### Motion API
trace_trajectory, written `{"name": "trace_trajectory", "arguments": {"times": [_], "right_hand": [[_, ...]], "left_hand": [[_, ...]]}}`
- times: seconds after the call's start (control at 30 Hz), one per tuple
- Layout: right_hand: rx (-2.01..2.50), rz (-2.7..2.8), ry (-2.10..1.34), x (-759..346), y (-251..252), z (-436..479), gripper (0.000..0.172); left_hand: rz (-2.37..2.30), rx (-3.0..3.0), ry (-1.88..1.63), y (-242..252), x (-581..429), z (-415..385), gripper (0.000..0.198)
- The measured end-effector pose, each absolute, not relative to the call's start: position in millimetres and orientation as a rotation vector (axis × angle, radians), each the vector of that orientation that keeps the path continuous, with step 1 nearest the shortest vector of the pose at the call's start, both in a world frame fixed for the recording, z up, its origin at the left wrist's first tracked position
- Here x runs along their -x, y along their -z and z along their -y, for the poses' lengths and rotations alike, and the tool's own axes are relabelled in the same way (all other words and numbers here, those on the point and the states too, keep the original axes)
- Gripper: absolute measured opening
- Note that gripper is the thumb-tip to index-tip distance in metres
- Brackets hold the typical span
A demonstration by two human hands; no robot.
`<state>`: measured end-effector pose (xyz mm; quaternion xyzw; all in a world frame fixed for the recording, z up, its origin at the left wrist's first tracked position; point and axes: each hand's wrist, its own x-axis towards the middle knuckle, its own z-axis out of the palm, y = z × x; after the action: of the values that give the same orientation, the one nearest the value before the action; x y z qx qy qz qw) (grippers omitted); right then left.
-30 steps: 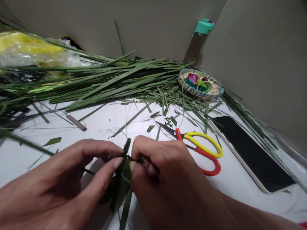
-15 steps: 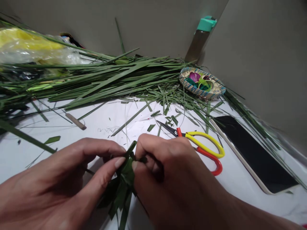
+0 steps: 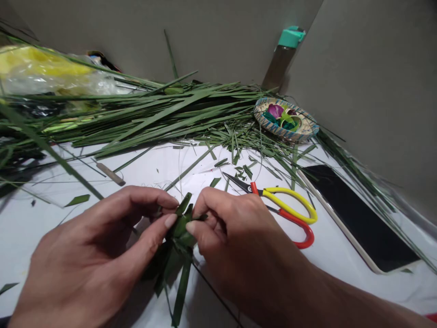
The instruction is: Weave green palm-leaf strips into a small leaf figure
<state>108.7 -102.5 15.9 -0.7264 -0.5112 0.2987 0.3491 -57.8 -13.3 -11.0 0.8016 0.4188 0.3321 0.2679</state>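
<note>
Between my hands is a small woven bundle of green leaf strips [image 3: 179,243], its cut ends pointing up and its longer tails hanging toward me. My left hand [image 3: 99,246] pinches the bundle's upper left side between thumb and forefinger. On the other side, my right hand [image 3: 235,241] is closed with thumb and curled forefinger on the upper right of the bundle; a short strip tip pokes out between them. Scissors [image 3: 290,205] with one yellow and one red handle lie just beyond my right hand, partly covered by it.
A heap of long green leaves [image 3: 164,114] stretches across the back. Cut scraps [image 3: 246,171] lie before it. At right are a phone [image 3: 362,218], a small woven basket [image 3: 287,132] with coloured pieces, and a bottle [image 3: 280,64]. A plastic bag [image 3: 51,68] sits back left.
Both hands and the bundle have shifted slightly, and the right hand has tilted so more of the bundle shows. A long leaf strip at the left has swung farther into view.
</note>
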Motion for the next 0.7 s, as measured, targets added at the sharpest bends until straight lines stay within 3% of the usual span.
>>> {"name": "trace_trajectory", "arguments": {"times": [0.7], "right_hand": [[1.966, 1.22, -0.896, -100, -23, 103, 0.014]], "left_hand": [[-1.18, -2.246, -0.896, 13, 63, 24, 0.01]]}}
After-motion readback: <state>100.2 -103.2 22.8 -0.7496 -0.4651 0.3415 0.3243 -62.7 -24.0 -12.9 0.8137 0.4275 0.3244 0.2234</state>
